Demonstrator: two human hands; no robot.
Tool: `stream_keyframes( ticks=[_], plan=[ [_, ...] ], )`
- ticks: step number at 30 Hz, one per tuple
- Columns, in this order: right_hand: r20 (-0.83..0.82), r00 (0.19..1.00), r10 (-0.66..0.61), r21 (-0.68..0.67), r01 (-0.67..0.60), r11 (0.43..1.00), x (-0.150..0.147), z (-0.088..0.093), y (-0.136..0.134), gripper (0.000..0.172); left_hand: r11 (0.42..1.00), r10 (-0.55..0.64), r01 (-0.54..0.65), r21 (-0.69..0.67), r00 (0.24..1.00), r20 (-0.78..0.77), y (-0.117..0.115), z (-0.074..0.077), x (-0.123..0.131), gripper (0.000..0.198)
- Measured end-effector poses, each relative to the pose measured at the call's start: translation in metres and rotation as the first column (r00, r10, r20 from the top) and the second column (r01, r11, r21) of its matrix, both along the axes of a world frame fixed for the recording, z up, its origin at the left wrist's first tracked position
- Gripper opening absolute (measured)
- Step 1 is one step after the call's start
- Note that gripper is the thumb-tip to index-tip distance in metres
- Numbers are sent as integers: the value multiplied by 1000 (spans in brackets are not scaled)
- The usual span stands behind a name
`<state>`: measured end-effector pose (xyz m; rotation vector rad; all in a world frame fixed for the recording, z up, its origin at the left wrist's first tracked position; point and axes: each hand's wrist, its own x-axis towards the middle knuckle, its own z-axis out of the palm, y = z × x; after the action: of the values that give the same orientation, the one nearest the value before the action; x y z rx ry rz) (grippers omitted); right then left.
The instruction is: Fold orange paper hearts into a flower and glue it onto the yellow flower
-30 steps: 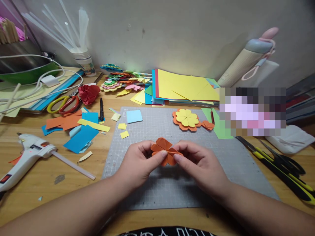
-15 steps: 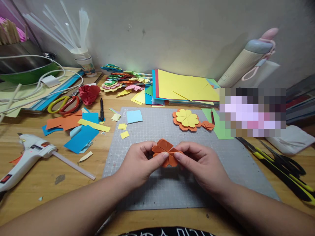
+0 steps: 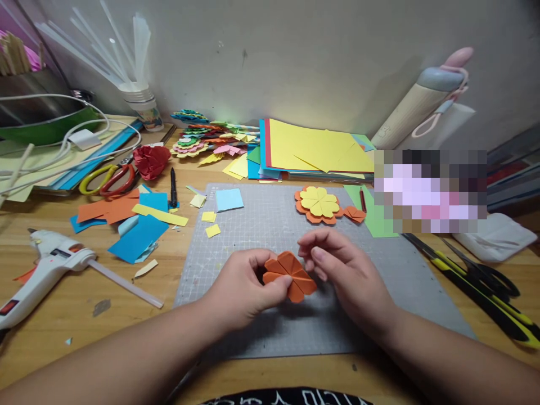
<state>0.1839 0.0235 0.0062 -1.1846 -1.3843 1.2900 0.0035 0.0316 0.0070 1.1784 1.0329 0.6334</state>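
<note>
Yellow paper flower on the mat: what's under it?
An orange paper flower, its petals poking out from under the yellow paper flower, then the grey cutting mat. The orange flower's middle and the mat directly beneath are covered; anything else in between can't be seen.

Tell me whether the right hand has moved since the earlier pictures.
Yes: the right hand has come off the orange flower and shifted slightly toward the yellow flower on the mat.

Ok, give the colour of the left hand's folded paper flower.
Folded paper flower: orange, clearest in the head view.
</note>
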Motion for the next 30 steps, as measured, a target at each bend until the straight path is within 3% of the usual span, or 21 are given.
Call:
stream_keyframes(
  ticks=[5,19,24,25,27,29,30],
  plan=[
    [133,988,82,26,-86,996,-3,7,2,12,998,-66,66,1,996,-68,0,-1,1,19],
    [59,994,95,-29,-94,995,-6,5,0,21,994,-94,100,39,989,-118,3,-1,-1,19],
    [211,972,107,56,-121,991,1,10,7,18,999,-33,35,22,996,-80,3,-4,-2,19],
    [253,966,59,90,-84,992,7,12,12,16,1000,-17,17,8,999,-51,4,-5,-2,20],
    [342,925,-168,201,103,974,27,15,27,18,1000,4,-4,-19,1000,-8,5,-6,-3,22],
    [519,761,-388,339,233,912,52,15,48,15,999,16,-16,-28,1000,4,6,-6,-4,23],
    [636,624,-454,393,244,886,66,13,59,13,999,22,-22,-29,1000,9,6,-6,-4,23]
  ],
)
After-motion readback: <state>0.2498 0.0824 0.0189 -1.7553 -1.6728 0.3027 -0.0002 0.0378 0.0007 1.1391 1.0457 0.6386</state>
